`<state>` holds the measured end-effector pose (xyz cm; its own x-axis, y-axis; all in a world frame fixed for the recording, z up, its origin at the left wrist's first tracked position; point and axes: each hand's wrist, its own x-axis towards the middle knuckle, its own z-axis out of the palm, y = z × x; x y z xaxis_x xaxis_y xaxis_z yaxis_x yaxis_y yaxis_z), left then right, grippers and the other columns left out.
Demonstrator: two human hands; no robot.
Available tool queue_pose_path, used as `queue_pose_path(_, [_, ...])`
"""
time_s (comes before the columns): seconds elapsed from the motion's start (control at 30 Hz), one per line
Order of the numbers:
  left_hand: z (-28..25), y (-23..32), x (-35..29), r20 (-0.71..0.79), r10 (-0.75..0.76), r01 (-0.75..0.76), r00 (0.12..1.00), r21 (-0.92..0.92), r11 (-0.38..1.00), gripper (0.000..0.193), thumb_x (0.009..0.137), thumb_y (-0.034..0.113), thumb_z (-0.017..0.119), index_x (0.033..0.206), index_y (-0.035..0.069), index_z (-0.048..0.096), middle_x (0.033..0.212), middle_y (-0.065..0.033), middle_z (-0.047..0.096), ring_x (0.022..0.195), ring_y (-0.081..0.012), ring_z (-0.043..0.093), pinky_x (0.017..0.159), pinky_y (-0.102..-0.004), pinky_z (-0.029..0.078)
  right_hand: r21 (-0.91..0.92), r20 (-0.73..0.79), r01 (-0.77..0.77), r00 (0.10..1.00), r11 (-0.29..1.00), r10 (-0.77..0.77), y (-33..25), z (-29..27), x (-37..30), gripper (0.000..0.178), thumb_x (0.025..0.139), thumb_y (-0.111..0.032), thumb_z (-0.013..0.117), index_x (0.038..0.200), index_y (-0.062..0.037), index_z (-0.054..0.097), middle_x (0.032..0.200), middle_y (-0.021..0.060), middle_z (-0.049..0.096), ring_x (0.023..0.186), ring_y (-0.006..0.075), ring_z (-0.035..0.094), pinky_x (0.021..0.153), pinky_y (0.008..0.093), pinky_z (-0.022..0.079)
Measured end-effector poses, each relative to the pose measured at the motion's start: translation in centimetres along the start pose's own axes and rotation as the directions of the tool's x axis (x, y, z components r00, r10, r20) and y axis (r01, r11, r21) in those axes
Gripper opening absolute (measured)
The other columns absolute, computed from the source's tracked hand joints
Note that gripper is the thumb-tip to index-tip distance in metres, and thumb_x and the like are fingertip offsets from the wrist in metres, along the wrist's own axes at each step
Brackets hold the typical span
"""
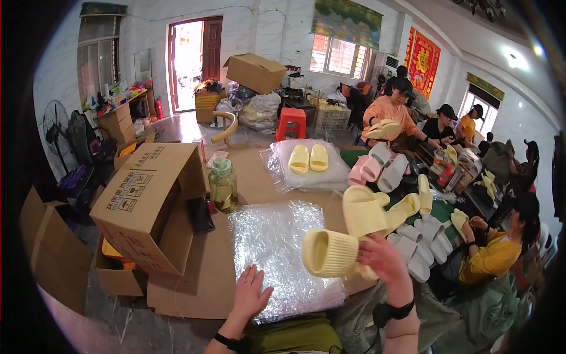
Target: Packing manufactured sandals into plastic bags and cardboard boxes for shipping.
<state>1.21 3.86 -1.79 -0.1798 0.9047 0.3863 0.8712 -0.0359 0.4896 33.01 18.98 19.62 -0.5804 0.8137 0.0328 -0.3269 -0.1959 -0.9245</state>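
My left hand [250, 293] lies with its fingers stretched out on the near left part of a stack of clear plastic bags [283, 236]. In my right hand [384, 259] is a pale yellow slide slipper [330, 252], its ribbed strap and open toe turned to the left above the bags' right edge. Part of another yellow piece shows under that hand. Just beyond are more yellow slippers [365, 209], with grey slippers [418, 251] to the right. Farther off, a pair of yellow slippers [309, 158] rests on another pile of clear bags [274, 162].
On the left an open cardboard box [147, 194] lies on its side, near a dark phone [200, 215] and a lidded jar [223, 186]. Pink slippers [365, 170] sit farther back. A person in yellow [489, 259] handles a slipper at right; a person in orange [392, 115] stands behind.
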Motion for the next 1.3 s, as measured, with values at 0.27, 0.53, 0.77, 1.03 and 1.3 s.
queue_pose_path(0.27, [-0.1, 0.5, 0.1, 0.003, 0.009, -0.009, 1.0, 0.014, 1.0, 0.063, 0.09, 0.044, 0.064, 0.136, 0.002, 0.054, 0.148, -0.0267, 0.044, 0.14, -0.0429, 0.037, 0.115, -0.05, 0.031, 0.139, 0.061, -0.301, 0.953, 0.943, 0.295, 11.3, 2.2, 4.4, 0.041, 0.096, -0.016, 0.063, 0.131, 0.002, 0.05, 0.12, 0.0171, 0.062, 0.112, 0.0294, 0.063, 0.095, 0.0382, 0.053])
queue_pose_path(0.53, [-0.3, 0.5, 0.1, 0.106, -0.073, 0.069, 0.992, 0.041, 0.997, 0.067, 0.092, 0.047, 0.058, 0.142, 0.003, 0.048, 0.152, -0.0271, 0.038, 0.143, -0.0419, 0.031, 0.119, -0.0484, 0.024, -0.892, -0.005, -0.012, 1.0, 0.452, 0.016, 15.8, 1.7, 6.4, 0.057, 0.078, -0.044, 0.08, 0.11, -0.0008, 0.063, 0.075, 0.0074, 0.058, 0.069, 0.0208, 0.06, 0.064, 0.0341, 0.048])
queue_pose_path(0.77, [0.1, 0.3, 0.1, 0.062, -0.056, 0.055, 0.997, 0.009, 0.998, 0.067, 0.088, 0.045, 0.063, 0.138, 0.002, 0.052, 0.15, -0.0271, 0.04, 0.141, -0.043, 0.034, 0.117, -0.0507, 0.027, -0.995, 0.002, 0.024, 0.978, 0.102, -0.208, 18.8, 1.3, 7.8, 0.04, 0.088, -0.045, 0.065, 0.087, -0.0046, 0.066, 0.079, 0.0163, 0.066, 0.076, 0.0349, 0.066, 0.069, 0.0456, 0.053])
queue_pose_path(1.03, [-0.2, 0.6, 0.4, 0.05, -0.064, 0.064, 0.997, 0.017, 0.998, 0.065, 0.087, 0.043, 0.065, 0.139, 0.005, 0.053, 0.15, -0.027, 0.041, 0.14, -0.0434, 0.037, 0.115, -0.0511, 0.029, -0.996, 0.028, 0.049, 0.962, 0.071, -0.273, 17.6, 2.2, 7.4, 0.031, 0.092, -0.036, 0.06, 0.086, -0.0054, 0.066, 0.08, 0.0173, 0.067, 0.074, 0.0377, 0.066, 0.068, 0.05, 0.053])
queue_pose_path(1.3, [0.4, 0.0, 0.3, 0.051, -0.035, 0.034, 0.998, 0.004, 0.999, 0.066, 0.088, 0.046, 0.064, 0.135, 0.001, 0.054, 0.149, -0.0283, 0.041, 0.142, -0.0427, 0.033, 0.117, -0.0503, 0.027, -0.966, 0.246, 0.251, 0.966, 0.065, -0.078, 16.6, -1.1, 8.8, 0.04, 0.085, -0.044, 0.068, 0.091, -0.0052, 0.068, 0.095, 0.0146, 0.064, 0.089, 0.0355, 0.064, 0.077, 0.0445, 0.053])
